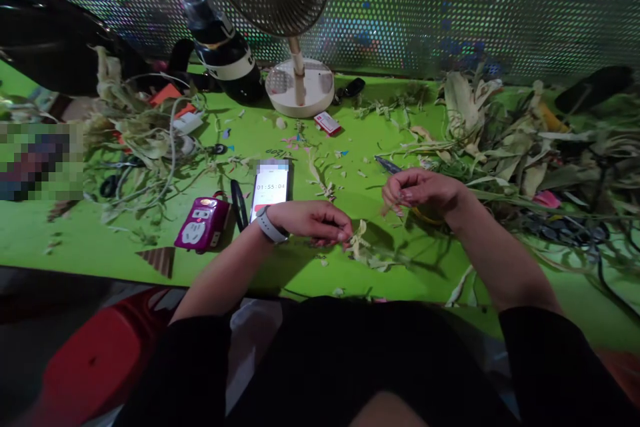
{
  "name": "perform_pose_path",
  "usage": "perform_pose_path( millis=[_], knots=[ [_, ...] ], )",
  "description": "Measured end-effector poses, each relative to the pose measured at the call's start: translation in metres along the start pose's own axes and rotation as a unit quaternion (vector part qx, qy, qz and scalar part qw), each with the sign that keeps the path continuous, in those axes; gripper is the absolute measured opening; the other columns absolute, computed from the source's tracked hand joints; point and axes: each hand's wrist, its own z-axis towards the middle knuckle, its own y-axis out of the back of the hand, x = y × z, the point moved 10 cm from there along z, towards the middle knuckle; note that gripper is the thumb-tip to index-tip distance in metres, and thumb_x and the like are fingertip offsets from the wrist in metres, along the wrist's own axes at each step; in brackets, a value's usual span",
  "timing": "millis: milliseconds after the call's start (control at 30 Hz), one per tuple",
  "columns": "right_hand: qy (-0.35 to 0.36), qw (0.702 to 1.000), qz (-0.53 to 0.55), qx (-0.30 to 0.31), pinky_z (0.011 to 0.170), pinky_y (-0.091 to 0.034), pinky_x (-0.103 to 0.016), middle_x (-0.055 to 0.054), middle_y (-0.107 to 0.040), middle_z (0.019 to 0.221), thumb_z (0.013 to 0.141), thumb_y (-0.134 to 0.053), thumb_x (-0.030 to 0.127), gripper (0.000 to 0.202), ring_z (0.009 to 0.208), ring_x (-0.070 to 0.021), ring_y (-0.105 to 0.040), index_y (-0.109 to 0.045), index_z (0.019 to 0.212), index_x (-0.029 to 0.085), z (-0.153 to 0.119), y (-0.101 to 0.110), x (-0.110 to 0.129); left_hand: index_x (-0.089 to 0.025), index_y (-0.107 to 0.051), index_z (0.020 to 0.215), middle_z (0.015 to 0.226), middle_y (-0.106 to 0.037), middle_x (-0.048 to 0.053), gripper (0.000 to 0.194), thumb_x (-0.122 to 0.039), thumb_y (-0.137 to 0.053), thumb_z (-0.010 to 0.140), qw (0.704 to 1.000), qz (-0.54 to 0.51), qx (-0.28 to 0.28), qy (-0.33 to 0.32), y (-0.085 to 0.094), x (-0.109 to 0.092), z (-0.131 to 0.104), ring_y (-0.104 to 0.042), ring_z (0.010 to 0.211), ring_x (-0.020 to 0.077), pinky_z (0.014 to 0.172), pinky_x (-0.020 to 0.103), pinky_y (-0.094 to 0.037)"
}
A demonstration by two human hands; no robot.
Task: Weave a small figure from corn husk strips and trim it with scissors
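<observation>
My left hand, with a grey watch on its wrist, is closed in a pinch over the green table. Its fingertips meet the end of a pale, leafy plant piece that hangs or lies just right of them. To the right, my right hand is raised above the table with fingers curled together; what they hold, if anything, is too small to name. Just behind it points the tip of a dark pen-like tool. A lit phone showing a timer lies beyond my left wrist.
A fan, a black bottle and a small red-and-white box stand or lie at the back. Dried husks pile up at right, more plant bits with cables at left. A purple power socket sits front left.
</observation>
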Motion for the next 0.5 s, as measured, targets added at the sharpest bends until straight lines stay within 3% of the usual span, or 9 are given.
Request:
perform_pose_path(
  millis=[67,100,200,367,500],
  knots=[
    [0.021,0.999,-0.040,-0.010,0.085,-0.047,-0.034,-0.005,-0.065,0.085,0.075,-0.073,0.046,0.034,0.087,-0.0174,-0.062,-0.059,0.066,0.016,-0.003,0.003,0.009,-0.015,-0.063,0.085,0.068,-0.059,0.002,0.021,-0.028,-0.048,0.092,0.985,0.130,-0.112,0.004,0.024,-0.005,-0.003,-0.052,0.056,0.0095,0.057,0.021,-0.042],
    [0.018,0.998,-0.056,-0.018,0.088,-0.046,-0.035,-0.006,-0.066,0.088,0.077,-0.071,0.046,0.033,0.091,-0.0186,-0.062,-0.060,0.068,0.016,-0.004,0.005,0.011,-0.015,-0.063,0.085,0.072,-0.061,0.003,0.021,-0.025,-0.047,0.092,0.964,0.190,-0.184,0.008,0.039,-0.009,-0.007,-0.054,0.059,0.0099,0.059,0.021,-0.042],
    [-0.032,0.994,-0.092,-0.050,0.078,-0.048,-0.034,-0.003,-0.064,0.074,0.082,-0.065,0.046,0.030,0.073,-0.0153,-0.062,-0.060,0.074,0.017,-0.004,0.012,0.007,-0.015,-0.062,0.084,0.076,-0.063,0.004,0.022,-0.024,-0.044,0.093,0.888,0.300,-0.349,0.011,0.067,-0.021,-0.024,-0.056,0.065,0.0110,0.063,0.022,-0.042],
    [-0.074,0.970,-0.202,-0.114,0.070,-0.047,-0.028,-0.001,-0.063,0.080,0.082,-0.064,0.048,0.031,0.068,-0.0116,-0.059,-0.059,0.077,0.018,-0.005,0.024,0.009,-0.014,-0.060,0.086,0.078,-0.063,0.006,0.021,-0.020,-0.042,0.095,0.810,0.389,-0.438,-0.017,0.072,-0.030,-0.032,-0.057,0.072,0.0133,0.066,0.025,-0.043],
    [-0.093,0.950,-0.288,-0.078,0.055,-0.039,-0.023,0.003,-0.053,0.066,0.085,-0.060,0.047,0.031,0.056,-0.0080,-0.048,-0.058,0.076,0.018,-0.015,0.019,0.016,-0.014,-0.060,0.087,0.081,-0.064,0.007,0.022,-0.020,-0.041,0.095,0.772,0.411,-0.486,0.007,0.078,-0.026,-0.039,-0.058,0.075,0.0155,0.068,0.027,-0.045]
  ],
)
